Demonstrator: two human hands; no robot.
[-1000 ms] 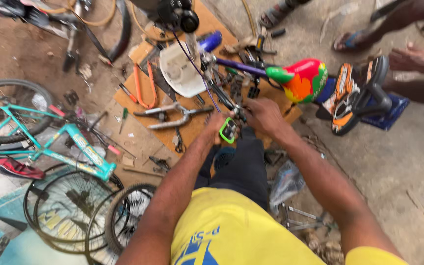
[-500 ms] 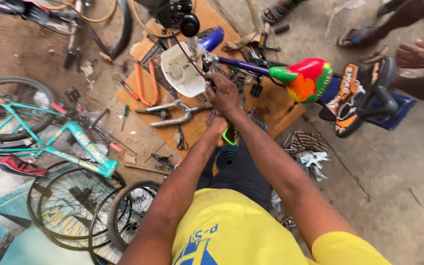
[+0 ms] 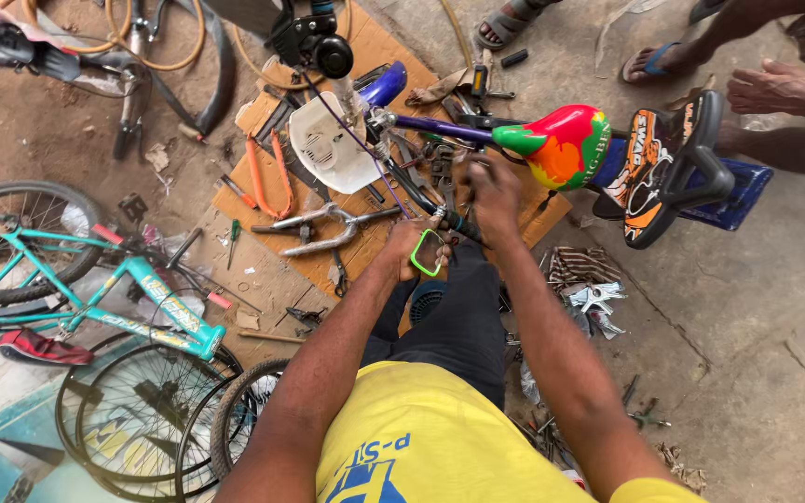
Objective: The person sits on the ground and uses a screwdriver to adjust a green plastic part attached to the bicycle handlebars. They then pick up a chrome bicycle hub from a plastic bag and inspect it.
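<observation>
A small child's bicycle lies in front of me, with a purple frame tube [image 3: 440,125] and a red, green and orange saddle [image 3: 559,142]. My left hand [image 3: 412,244] grips a bright green pedal [image 3: 427,253] on the crank. My right hand [image 3: 488,186] is closed on dark parts of the bicycle just behind the crank; what it holds is blurred. A white plastic guard [image 3: 330,147] sits above my hands.
Cardboard [image 3: 263,270] holds a silver fork [image 3: 323,228], orange-handled cutters [image 3: 267,172] and small tools. A teal bicycle frame [image 3: 95,289] and loose wheels [image 3: 142,419] lie left. An orange-black padded seat [image 3: 663,168] stands right. Another person's hand [image 3: 775,88] and sandalled feet [image 3: 649,58] are top right.
My right hand has slid right and forward, away from the left one, onto parts near the saddle. My left hand stays on the green pedal. The view has shifted slightly.
</observation>
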